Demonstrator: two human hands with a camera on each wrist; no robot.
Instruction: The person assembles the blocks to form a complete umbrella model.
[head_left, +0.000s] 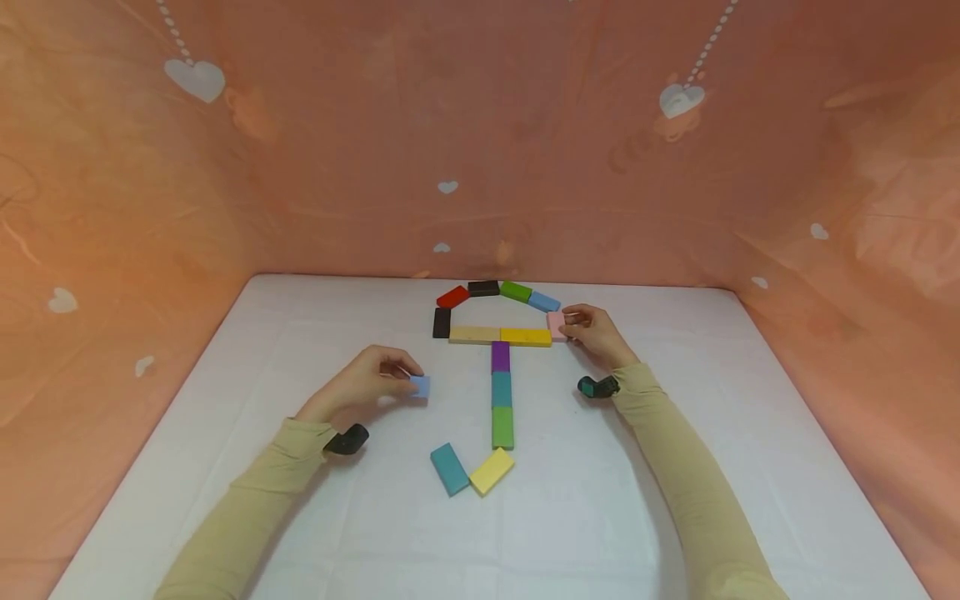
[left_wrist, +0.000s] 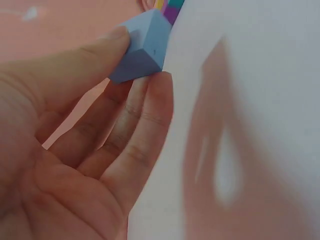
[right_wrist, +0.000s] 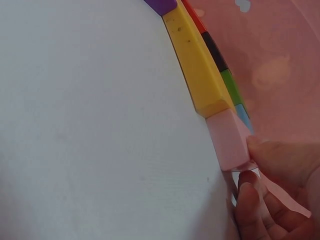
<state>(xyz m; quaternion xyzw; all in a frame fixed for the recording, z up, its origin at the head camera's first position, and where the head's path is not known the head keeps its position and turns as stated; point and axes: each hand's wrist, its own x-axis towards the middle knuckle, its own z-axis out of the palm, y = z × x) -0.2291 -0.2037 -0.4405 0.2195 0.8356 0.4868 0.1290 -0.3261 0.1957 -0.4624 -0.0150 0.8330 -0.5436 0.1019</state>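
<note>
My left hand (head_left: pixel 367 383) pinches a small light blue block (head_left: pixel 420 387) between thumb and fingers. In the left wrist view that block (left_wrist: pixel 150 42) is held above the white surface, and the hand's shadow falls beside it. At the right end of the block outline my right hand (head_left: pixel 597 335) pinches a pink block (head_left: pixel 556 326). The right wrist view shows the pink block (right_wrist: pixel 227 140) standing against the end of a yellow block (right_wrist: pixel 197 65), thumb on its side. A blue block (head_left: pixel 544 302) lies just behind the pink one.
Black (head_left: pixel 483 288), red (head_left: pixel 453 297) and green (head_left: pixel 516 292) blocks form an arch over a tan block (head_left: pixel 475 334). Below runs a column from a purple block (head_left: pixel 500 357); a teal block (head_left: pixel 450 469) and pale yellow block (head_left: pixel 492 472) lie angled at its foot. A pink curtain (head_left: pixel 495 150) stands behind.
</note>
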